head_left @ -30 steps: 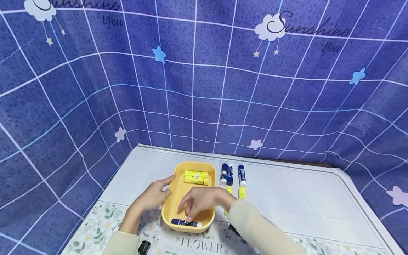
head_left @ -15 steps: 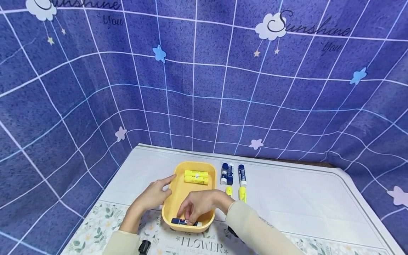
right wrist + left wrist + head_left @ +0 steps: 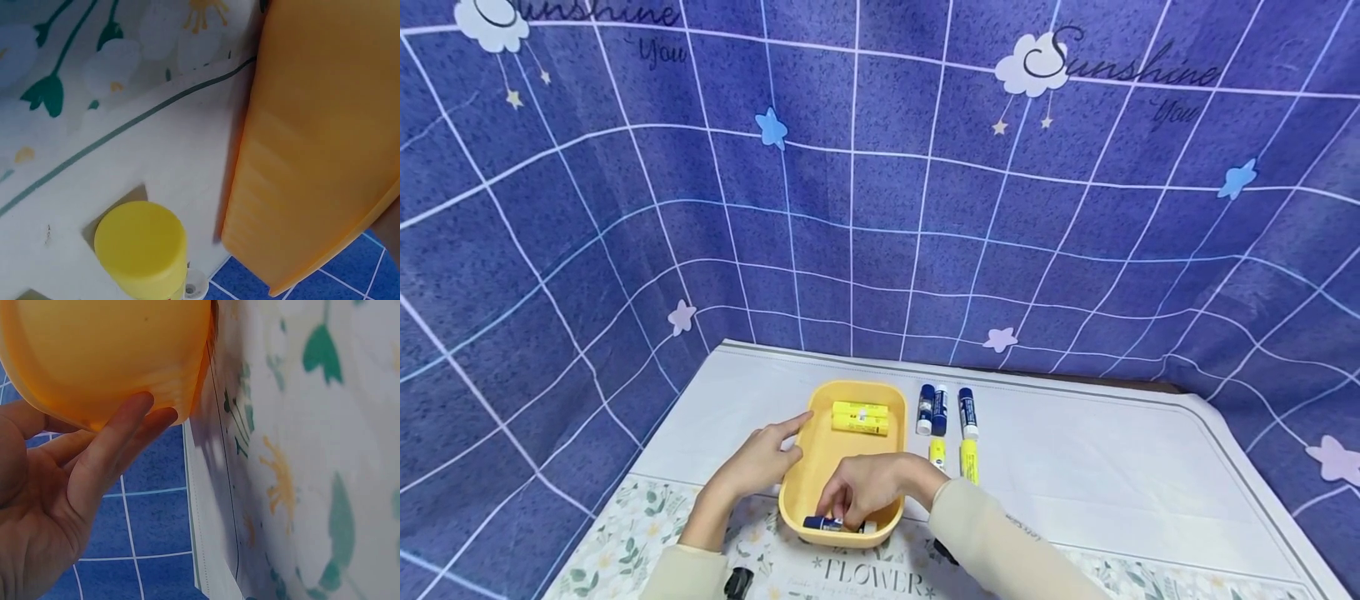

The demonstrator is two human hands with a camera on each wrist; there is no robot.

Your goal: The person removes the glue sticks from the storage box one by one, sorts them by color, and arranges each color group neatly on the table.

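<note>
A yellow tray lies with its long side running away from me. My left hand holds its left rim; in the left wrist view, fingertips press against the outer wall. Inside the tray's near end, my right hand pinches a dark blue glue stick lying crosswise, its middle hidden by the fingers. A white end shows to the right of them. Yellow glue sticks lie side by side at the tray's far end. In the right wrist view the tray wall hides most of that hand.
Right of the tray, blue-and-white glue sticks lie in a row on the white table cover. Nearer are yellow glue sticks, one partly behind the right forearm. A blue curtain hangs behind the table's far edge.
My right hand has lowered slightly toward the tray's near wall, its fingers now closer around the blue glue stick. The left hand stays at the rim.
</note>
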